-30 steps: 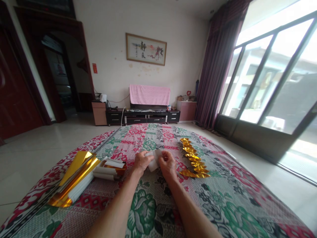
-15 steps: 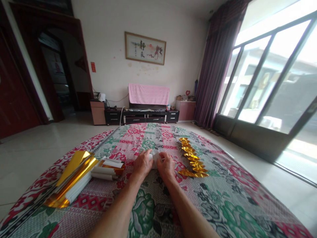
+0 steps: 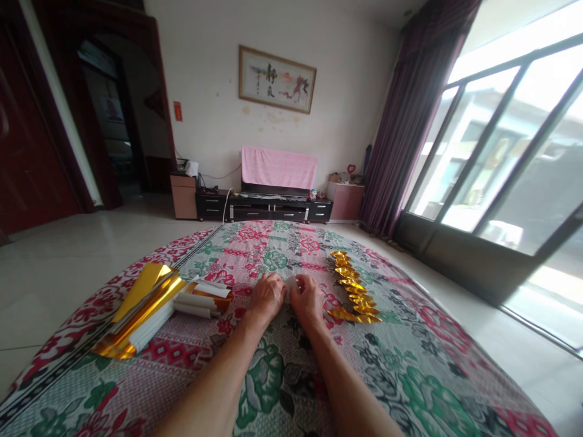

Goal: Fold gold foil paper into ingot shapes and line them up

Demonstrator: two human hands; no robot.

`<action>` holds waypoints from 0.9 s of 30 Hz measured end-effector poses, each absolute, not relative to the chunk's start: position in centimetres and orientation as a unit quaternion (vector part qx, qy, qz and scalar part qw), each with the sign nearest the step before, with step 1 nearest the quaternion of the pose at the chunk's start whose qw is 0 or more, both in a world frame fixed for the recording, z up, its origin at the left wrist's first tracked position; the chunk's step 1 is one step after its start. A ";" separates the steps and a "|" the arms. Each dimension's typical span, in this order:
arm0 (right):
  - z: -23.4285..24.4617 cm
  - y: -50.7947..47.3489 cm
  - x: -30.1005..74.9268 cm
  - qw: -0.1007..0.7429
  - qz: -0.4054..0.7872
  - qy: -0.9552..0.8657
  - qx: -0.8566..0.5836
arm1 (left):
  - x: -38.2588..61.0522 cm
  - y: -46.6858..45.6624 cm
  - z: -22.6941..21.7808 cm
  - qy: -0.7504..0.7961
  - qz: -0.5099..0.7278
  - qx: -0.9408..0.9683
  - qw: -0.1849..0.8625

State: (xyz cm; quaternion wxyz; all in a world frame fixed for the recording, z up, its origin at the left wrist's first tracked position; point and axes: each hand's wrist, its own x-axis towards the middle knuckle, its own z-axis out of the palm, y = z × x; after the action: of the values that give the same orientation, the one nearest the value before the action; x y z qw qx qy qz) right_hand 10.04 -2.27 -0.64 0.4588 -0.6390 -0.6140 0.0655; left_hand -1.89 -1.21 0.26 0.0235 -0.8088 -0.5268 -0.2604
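Note:
My left hand (image 3: 269, 296) and my right hand (image 3: 307, 297) meet over the middle of the cloth-covered table. Between them is a small piece of paper (image 3: 290, 290), its white side showing. Both hands have their fingers closed on it, the left from one side and the right from the other; my fingers hide much of its shape. To the left lie a stack of gold foil paper sheets (image 3: 150, 306) with white backs and some smaller rolled foil papers (image 3: 200, 301). On the right, a row of folded gold foil pieces (image 3: 351, 282) runs away from me.
A flowered tablecloth (image 3: 364, 364) covers the round table. Beyond it stand a low black cabinet (image 3: 273, 210) and a pink cloth (image 3: 279, 167) draped over something. A purple curtain (image 3: 410, 133) hangs beside glass doors on the right.
My left hand has turned over the paper, its fingers curling further in, and less of the paper shows. The whole view has shifted slightly.

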 end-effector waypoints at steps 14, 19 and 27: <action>-0.3 -3.6 9.9 0.471 0.094 -0.666 -0.571 | -2.3 -1.2 -0.4 -0.526 -0.271 -0.806 0.016; -0.6 -3.5 9.9 0.441 0.092 -0.701 -0.553 | -2.3 -0.8 -0.9 -0.530 -0.283 -0.799 -0.008; -0.4 -3.6 9.9 0.421 0.099 -0.712 -0.553 | -2.6 -0.5 -1.1 -0.509 -0.331 -0.794 -0.039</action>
State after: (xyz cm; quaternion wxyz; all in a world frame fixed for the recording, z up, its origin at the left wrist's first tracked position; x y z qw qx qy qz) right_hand 9.86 -3.60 -0.38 0.4206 -0.5531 -0.7123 0.0988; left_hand -2.64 -0.55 -1.12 -0.0393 -0.7938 -0.5086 -0.3312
